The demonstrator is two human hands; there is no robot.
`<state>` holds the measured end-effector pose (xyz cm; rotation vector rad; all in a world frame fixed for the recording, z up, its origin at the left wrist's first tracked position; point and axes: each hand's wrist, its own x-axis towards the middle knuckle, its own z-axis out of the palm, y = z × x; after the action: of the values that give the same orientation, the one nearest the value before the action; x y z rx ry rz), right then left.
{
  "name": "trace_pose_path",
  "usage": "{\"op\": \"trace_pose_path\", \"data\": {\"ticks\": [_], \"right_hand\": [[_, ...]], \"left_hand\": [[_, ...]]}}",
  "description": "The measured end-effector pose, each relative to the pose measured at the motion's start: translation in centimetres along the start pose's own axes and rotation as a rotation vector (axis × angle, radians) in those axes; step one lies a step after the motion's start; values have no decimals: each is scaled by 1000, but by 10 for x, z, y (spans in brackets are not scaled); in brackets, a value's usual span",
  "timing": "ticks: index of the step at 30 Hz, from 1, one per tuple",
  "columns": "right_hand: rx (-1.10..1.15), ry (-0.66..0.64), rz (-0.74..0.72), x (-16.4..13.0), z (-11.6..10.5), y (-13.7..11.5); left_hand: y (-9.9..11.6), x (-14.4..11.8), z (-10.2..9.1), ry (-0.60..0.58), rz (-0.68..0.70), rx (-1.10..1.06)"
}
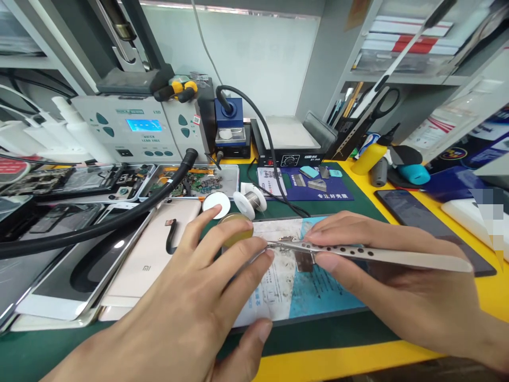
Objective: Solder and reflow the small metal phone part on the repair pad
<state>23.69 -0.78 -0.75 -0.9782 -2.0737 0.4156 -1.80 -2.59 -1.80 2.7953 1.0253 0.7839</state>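
Note:
My right hand (401, 276) pinches a pair of silver tweezers (382, 258) with a row of holes, its tips pointing left. My left hand (207, 286) reaches in from the left with fingers stretched and thumb apart; two fingertips rest close together at the tweezers' tips. Whatever small piece lies under those fingertips is mostly hidden. Just behind the tips sits a small metal part (288, 239). Below the tweezers a dark square metal piece (305, 262) lies on the stained white and blue work pad (274, 302).
A yellowish round tin (238, 225) and a solder wire spool (250, 200) stand behind my left hand. Phone shells (147, 265) lie to the left, under a black hose (119, 233). Behind is a soldering station (139, 127); a dark phone (421, 223) lies right.

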Motion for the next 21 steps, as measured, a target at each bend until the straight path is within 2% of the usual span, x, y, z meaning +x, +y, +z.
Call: {"op": "trace_pose_path", "data": {"ticks": [3, 10, 15, 19, 21], "right_hand": [[-28, -2, -70, 0, 0, -1], [-96, -122, -237, -1, -3, -4], [-209, -146, -353, -9, -8, 3], [-251, -205, -360, -26, -6, 9], [-255, -139, -334, -34, 0, 10]], "left_hand": [[0, -1, 1, 8, -7, 12], [-2, -4, 6, 22, 2, 15], [-6, -7, 12, 50, 32, 38], [-8, -7, 15, 90, 58, 63], [-8, -8, 16, 104, 69, 69]]}}
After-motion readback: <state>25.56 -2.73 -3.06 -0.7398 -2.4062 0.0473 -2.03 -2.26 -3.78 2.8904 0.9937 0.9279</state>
